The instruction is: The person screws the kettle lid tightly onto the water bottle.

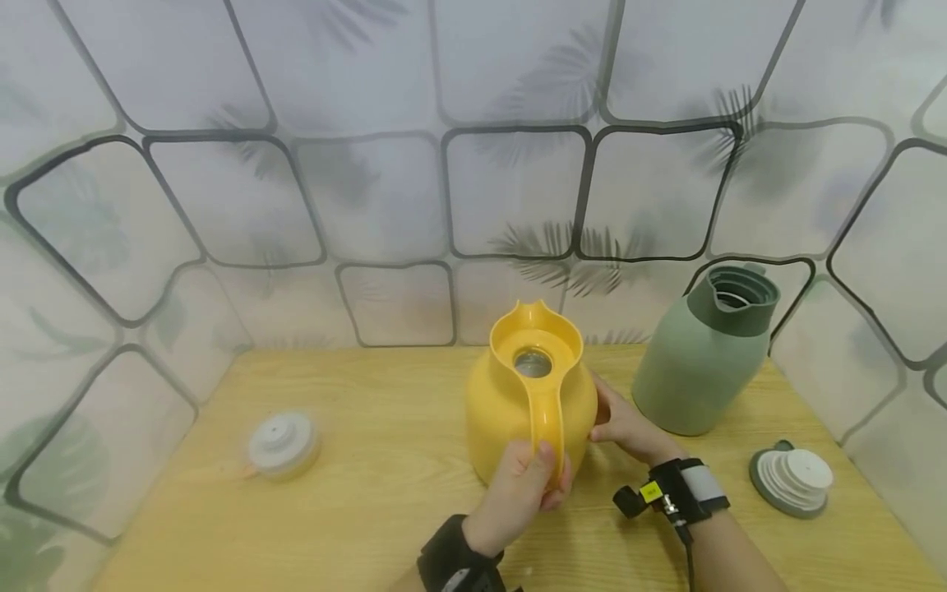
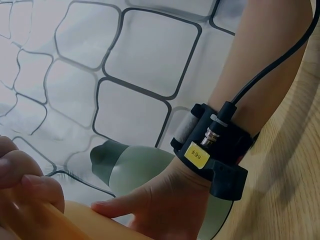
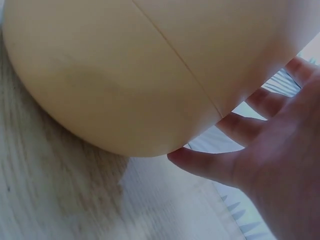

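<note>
A yellow thermos jug (image 1: 488, 411) with no lid on it is near the middle of the table; its spout points away and its round mouth shows a shiny inside. My left hand (image 1: 518, 485) grips the jug's handle, thumb on top and fingers wrapped round it. Against the jug's right side, low on the body, rests my right hand (image 1: 629, 427). In the right wrist view that hand (image 3: 285, 155) has its fingers spread and only lightly bent, with tips touching the smooth yellow wall (image 3: 125, 75). Part of its fingers is hidden behind the jug in the head view.
A green thermos jug (image 1: 695, 370), also lidless, stands behind my right hand. Its stepped white and green lid (image 1: 795, 481) lies at the right. A pale round lid (image 1: 281, 444) lies on the left of the wooden table (image 1: 355, 526). Patterned cloth (image 1: 392, 197) hangs behind.
</note>
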Motion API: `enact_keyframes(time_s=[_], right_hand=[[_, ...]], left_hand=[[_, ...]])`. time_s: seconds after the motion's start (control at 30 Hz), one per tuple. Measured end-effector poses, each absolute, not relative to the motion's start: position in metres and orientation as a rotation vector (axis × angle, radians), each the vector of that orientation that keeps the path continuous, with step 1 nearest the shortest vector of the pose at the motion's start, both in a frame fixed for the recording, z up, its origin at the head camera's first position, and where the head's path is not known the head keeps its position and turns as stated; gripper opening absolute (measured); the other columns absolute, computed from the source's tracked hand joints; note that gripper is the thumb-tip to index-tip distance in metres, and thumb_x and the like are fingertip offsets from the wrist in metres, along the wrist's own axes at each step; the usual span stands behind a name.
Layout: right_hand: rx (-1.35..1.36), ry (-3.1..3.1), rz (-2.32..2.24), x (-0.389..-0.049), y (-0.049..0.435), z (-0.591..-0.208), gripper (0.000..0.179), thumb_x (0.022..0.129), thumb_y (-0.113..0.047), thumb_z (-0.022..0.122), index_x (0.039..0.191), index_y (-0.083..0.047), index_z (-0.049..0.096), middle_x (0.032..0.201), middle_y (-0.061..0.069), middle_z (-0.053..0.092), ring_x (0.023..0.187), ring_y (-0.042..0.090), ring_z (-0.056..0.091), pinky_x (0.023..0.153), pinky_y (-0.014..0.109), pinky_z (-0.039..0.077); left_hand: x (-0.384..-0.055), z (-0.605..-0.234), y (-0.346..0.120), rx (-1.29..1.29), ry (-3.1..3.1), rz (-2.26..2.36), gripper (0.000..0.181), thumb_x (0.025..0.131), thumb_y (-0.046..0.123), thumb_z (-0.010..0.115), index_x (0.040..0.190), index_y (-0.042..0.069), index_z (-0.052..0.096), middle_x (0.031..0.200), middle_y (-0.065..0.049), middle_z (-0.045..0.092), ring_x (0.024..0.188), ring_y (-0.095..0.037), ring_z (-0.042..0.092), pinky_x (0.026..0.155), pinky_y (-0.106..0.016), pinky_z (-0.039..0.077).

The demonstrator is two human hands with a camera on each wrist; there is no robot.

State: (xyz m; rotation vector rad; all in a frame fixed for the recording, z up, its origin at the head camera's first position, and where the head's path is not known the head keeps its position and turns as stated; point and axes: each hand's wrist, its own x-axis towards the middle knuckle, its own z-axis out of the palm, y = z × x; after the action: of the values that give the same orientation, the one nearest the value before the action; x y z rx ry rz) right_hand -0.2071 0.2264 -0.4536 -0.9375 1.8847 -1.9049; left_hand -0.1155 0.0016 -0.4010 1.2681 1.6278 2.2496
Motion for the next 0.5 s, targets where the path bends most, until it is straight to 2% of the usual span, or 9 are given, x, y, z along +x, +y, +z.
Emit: enact_keyframes(time_s=[0.13, 0.23, 0.37, 0.5], right_hand=[[-0.922, 1.972, -1.864, -0.201, 0.228, -0.450, 0.093, 0.085, -0.041, 0.072, 0.154, -0.017, 0.014, 0.155, 0.011, 0.020, 0.133, 0.020, 0.034, 0.103, 0.034, 0.034], [-0.902, 2.055, -1.827, -0.193, 0.231, -0.446, 0.084, 0.090, -0.033, 0.068, 0.154, -0.017, 0.015, 0.156, 0.012, 0.018, 0.135, 0.016, 0.032, 0.104, 0.039, 0.030], [-0.922, 2.140, -1.835, -0.182, 0.234, -0.439, 0.073, 0.094, -0.012, 0.061, 0.153, -0.010, 0.018, 0.154, 0.007, 0.026, 0.133, 0.010, 0.034, 0.103, 0.036, 0.034], [-1.023, 2.180, -1.902, -0.171, 0.233, -0.431, 0.061, 0.096, 0.000, 0.051, 0.149, 0.001, 0.020, 0.150, -0.002, 0.034, 0.131, 0.010, 0.037, 0.098, 0.028, 0.040]], left_hand=[[-0.117, -0.400, -0.001, 1.297, 1.644, 2.176, 0.063, 0.105, 0.041, 0.022, 0.068, -0.004, 0.047, 0.046, -0.016, 0.040, 0.042, -0.012, 0.038, 0.042, -0.022, 0.035], [-0.118, -0.399, -0.005, 1.327, 1.652, 2.100, 0.060, 0.106, 0.037, 0.022, 0.075, -0.007, 0.049, 0.052, -0.019, 0.046, 0.046, -0.019, 0.046, 0.047, -0.026, 0.043], [-0.118, -0.395, -0.014, 1.365, 1.698, 1.984, 0.046, 0.108, 0.022, 0.022, 0.093, -0.009, 0.053, 0.065, -0.020, 0.055, 0.060, -0.024, 0.056, 0.064, -0.027, 0.049], [-0.117, -0.387, -0.023, 1.334, 1.757, 1.853, 0.041, 0.107, 0.015, 0.021, 0.111, -0.009, 0.055, 0.084, -0.022, 0.064, 0.084, -0.017, 0.061, 0.084, -0.030, 0.048]])
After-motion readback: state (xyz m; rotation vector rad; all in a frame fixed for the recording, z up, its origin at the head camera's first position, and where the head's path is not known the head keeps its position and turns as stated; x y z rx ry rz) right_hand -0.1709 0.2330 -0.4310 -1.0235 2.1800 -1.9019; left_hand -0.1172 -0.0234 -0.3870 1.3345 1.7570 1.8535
